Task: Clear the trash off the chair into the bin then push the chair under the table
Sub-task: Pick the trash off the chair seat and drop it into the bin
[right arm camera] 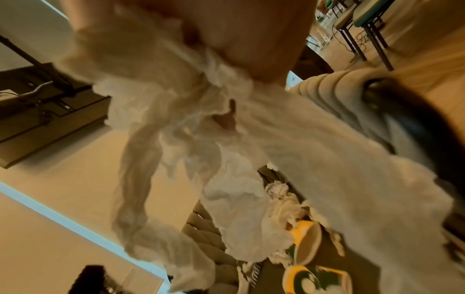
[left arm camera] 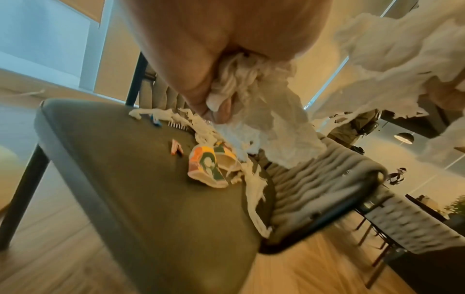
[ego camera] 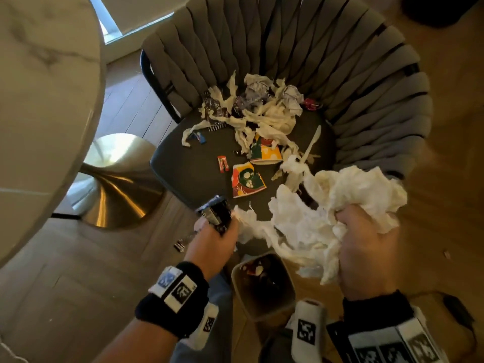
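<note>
Gripping a large crumpled wad of white tissue [ego camera: 348, 203], the right hand [ego camera: 366, 247] sits at the lower right of the head view, fingers curled tightly into the paper while torn strands trail down toward the bin [ego camera: 264, 286] at the bottom centre. The left hand [ego camera: 212, 242], at lower centre, is closed around a dark shiny wrapper [ego camera: 216, 212] and, as the left wrist view shows, a twist of white tissue strip [left arm camera: 241, 83] pinched between thumb and fingers.

The chair [ego camera: 188, 179] fills the middle and upper part of the head view: a dark grey flat seat with a curved back of padded grey straps. Its trash is a mixed litter (mostly paper). Long shredded white tissue strips [ego camera: 262, 119] tangle near the back of the seat with dark purple wrappers [ego camera: 212, 106]; two flattened paper cups [ego camera: 247, 180] printed in red, green, yellow and white lie mid-seat; a small red wrapper [ego camera: 222, 163] sits left of them, a blue scrap [ego camera: 197, 137] further up, and a white plastic knife [ego camera: 313, 142] to the right.

The bin, a tan square with dark contents, stands on the wooden floor [ego camera: 78, 284] just below the seat's front edge. The marble tabletop [ego camera: 39, 100] curves along the left edge above its brass base [ego camera: 117, 184].
</note>
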`<state>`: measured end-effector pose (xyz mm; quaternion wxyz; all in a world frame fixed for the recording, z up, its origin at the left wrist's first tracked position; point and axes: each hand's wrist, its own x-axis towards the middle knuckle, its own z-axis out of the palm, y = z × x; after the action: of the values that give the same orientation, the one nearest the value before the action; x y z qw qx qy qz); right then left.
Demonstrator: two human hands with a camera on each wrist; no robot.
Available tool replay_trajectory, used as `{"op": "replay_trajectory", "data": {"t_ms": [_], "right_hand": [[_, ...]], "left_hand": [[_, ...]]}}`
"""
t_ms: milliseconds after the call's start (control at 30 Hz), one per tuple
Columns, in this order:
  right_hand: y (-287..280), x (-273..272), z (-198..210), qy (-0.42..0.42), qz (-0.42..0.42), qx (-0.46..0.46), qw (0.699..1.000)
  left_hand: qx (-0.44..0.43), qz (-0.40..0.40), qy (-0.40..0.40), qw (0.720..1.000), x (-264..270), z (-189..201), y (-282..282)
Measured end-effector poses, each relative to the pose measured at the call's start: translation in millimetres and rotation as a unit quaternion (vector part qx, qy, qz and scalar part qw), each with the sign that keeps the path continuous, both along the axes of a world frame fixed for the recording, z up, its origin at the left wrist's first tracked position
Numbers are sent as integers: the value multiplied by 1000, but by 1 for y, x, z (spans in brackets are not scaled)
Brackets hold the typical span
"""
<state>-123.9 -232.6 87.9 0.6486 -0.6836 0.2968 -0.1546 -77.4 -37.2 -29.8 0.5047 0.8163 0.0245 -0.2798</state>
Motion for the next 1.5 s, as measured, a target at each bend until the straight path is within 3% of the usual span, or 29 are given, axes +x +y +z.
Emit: {"op": "replay_trajectory", "data": {"t_ms": [100,200,267,367,500,667,767,800,933,1067,1267,1400,1500], "right_hand": [[10,-43,-9,46,12,37,998],[22,-85,-33,131,25,86,987],[29,-108,-60,184,27,104,977],[35,-134,-125,260,22,98,960],[38,-158,-249,355,63,37,932],[42,-173,-391,460,178,-64,868],[39,-180,-439,540,227,-30,810],[37,-178,-439,546,224,-6,808],[27,-172,-412,487,188,66,850],[25,-165,-368,475,188,49,858],[26,-131,-292,499,189,12,846],[21,-73,-226,435,98,58,893],[9,-9,-198,324,81,-43,941]], "left_hand": [[-7,-6,44,999,-55,0,2],[-23,-4,115,993,-101,-20,4],[11,-43,139,989,-121,-46,2],[54,-50,159,985,-144,-104,-4],[145,-65,153,975,-170,-206,-10],[194,-54,214,956,-183,-301,-25],[182,-74,290,937,-185,-329,-28],[178,-83,301,933,-184,-333,-26],[176,-122,300,929,-173,-308,-18],[235,-137,206,940,-155,-241,-12],[185,-110,104,971,-94,-125,6],[150,-82,28,985,-23,-83,2],[179,-70,-79,978,36,-87,-16]]}}
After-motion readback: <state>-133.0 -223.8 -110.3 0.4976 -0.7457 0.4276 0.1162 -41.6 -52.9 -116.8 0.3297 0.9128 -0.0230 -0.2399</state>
